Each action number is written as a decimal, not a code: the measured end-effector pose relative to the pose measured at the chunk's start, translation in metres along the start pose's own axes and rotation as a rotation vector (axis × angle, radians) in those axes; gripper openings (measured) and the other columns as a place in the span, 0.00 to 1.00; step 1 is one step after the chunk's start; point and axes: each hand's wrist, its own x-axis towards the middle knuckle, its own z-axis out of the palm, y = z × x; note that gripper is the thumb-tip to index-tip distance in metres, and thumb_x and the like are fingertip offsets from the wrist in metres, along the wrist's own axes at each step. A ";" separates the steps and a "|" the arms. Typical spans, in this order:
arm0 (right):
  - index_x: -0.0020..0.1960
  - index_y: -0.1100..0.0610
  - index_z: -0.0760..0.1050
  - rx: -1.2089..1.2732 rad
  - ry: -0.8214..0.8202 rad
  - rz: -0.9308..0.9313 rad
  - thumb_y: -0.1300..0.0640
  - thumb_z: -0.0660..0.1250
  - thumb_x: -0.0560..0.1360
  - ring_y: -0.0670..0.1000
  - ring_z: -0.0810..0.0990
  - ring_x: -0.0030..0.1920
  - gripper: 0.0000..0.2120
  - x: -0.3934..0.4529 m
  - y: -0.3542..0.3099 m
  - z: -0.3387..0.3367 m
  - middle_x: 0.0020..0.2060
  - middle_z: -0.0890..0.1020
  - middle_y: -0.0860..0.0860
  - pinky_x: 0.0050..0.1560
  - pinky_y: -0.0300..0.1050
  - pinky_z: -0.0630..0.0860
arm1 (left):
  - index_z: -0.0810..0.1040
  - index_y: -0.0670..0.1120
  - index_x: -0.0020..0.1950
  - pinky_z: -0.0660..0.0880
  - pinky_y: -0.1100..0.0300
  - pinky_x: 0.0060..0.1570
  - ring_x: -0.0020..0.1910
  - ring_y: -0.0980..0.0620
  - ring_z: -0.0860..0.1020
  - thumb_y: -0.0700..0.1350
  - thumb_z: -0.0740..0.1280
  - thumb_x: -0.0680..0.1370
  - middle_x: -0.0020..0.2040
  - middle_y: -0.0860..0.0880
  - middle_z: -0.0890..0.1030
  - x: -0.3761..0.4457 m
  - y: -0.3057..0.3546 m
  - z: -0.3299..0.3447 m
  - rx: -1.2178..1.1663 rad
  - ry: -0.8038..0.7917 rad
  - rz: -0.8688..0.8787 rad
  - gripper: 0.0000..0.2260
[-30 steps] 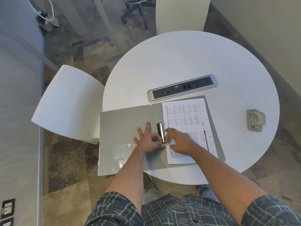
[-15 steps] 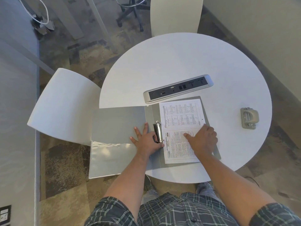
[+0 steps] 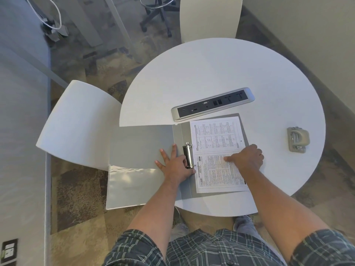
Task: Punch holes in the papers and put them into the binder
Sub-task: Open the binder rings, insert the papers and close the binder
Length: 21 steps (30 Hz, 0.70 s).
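Round white table [image 3: 221,73] flanked by two white chairs, one open grey binder [image 3: 142,148] laid on it, printed papers [image 3: 217,137] filed inside, left hand [image 3: 175,166] spread flat beside ring clip [image 3: 188,155], right hand [image 3: 247,159] pressed open on papers, one hole punch [image 3: 297,139] set apart.

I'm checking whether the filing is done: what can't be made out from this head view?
- Whether the papers sit on the ring clip: their edge holes are too small to see, and the left hand covers the clip's base.
- Printed text: too small.
- How many sheets: the stack is seen flat from above.
- Hole punch contents: hidden inside.
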 end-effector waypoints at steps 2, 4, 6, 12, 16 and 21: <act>0.67 0.64 0.69 0.053 -0.030 0.015 0.44 0.88 0.56 0.63 0.73 0.68 0.50 0.006 0.003 -0.002 0.65 0.75 0.61 0.68 0.56 0.71 | 0.70 0.54 0.36 0.37 0.24 0.71 0.80 0.34 0.32 0.58 0.77 0.69 0.85 0.55 0.43 0.000 0.001 0.000 0.003 0.003 -0.002 0.18; 0.66 0.63 0.71 0.065 -0.065 0.030 0.44 0.87 0.57 0.62 0.73 0.68 0.46 0.010 0.004 -0.005 0.65 0.75 0.61 0.67 0.56 0.72 | 0.69 0.54 0.36 0.37 0.23 0.71 0.80 0.33 0.32 0.58 0.77 0.69 0.85 0.55 0.43 -0.001 0.002 -0.001 0.004 0.002 -0.003 0.18; 0.65 0.62 0.74 0.047 -0.097 0.029 0.42 0.86 0.59 0.62 0.73 0.68 0.43 0.009 0.004 -0.008 0.64 0.75 0.60 0.66 0.57 0.73 | 0.69 0.55 0.37 0.37 0.23 0.71 0.80 0.33 0.32 0.58 0.77 0.69 0.85 0.55 0.43 -0.001 0.003 -0.001 0.012 0.000 -0.005 0.17; 0.67 0.64 0.70 -0.060 0.054 -0.114 0.42 0.82 0.64 0.62 0.75 0.63 0.42 -0.020 0.001 -0.001 0.62 0.74 0.60 0.59 0.56 0.76 | 0.71 0.55 0.38 0.36 0.24 0.71 0.79 0.33 0.31 0.58 0.77 0.70 0.84 0.55 0.42 -0.001 0.004 -0.002 0.022 -0.010 -0.013 0.16; 0.66 0.65 0.69 0.104 0.031 -0.093 0.47 0.83 0.65 0.63 0.78 0.62 0.40 -0.025 0.000 -0.002 0.61 0.78 0.61 0.59 0.55 0.76 | 0.71 0.55 0.38 0.36 0.23 0.71 0.79 0.33 0.31 0.58 0.77 0.70 0.84 0.55 0.42 0.000 0.003 0.000 0.027 -0.006 -0.010 0.16; 0.56 0.57 0.77 0.459 -0.145 -0.003 0.41 0.83 0.54 0.58 0.86 0.47 0.36 -0.007 0.010 -0.011 0.49 0.87 0.52 0.51 0.53 0.83 | 0.69 0.56 0.36 0.37 0.24 0.71 0.79 0.33 0.31 0.59 0.77 0.70 0.84 0.55 0.42 -0.001 0.003 0.000 0.029 -0.005 -0.015 0.17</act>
